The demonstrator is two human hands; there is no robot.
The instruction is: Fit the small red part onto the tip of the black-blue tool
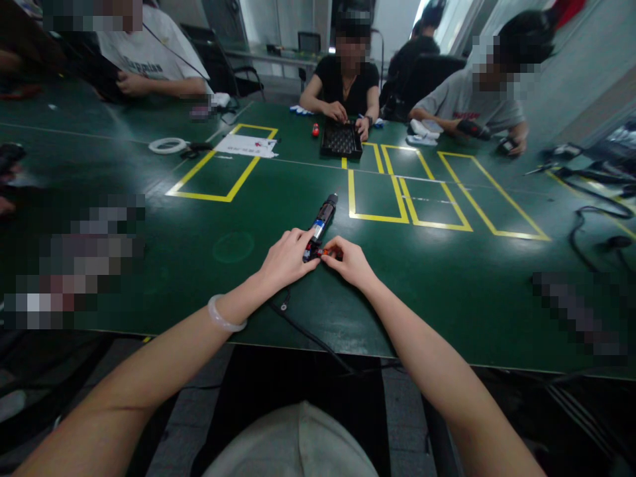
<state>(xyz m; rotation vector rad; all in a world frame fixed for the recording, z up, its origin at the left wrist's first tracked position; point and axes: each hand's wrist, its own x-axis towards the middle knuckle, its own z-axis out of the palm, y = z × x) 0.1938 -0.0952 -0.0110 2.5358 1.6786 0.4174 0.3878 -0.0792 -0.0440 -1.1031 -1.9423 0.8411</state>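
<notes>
A black electric screwdriver (325, 213) with a blue and silver label lies on the green table, its narrow tip pointing away from me. My left hand (289, 255) is closed around its near end, which the fingers partly hide. Thumb and fingers of my right hand (352, 260) pinch a small orange-red part (325, 252) right beside that near end. Whether the part is joined to the screwdriver I cannot tell. A black cord (311, 336) with a small metal ring near its upper end runs from below my hands over the table's front edge.
Yellow tape rectangles (380, 218) mark the green table (432, 291). Across it, a person works over a black tray (342, 140) beside a small red object (315, 130). A white sheet (246, 146) and a white ring-shaped roll (167, 146) lie at left; cables (579, 212) lie at right.
</notes>
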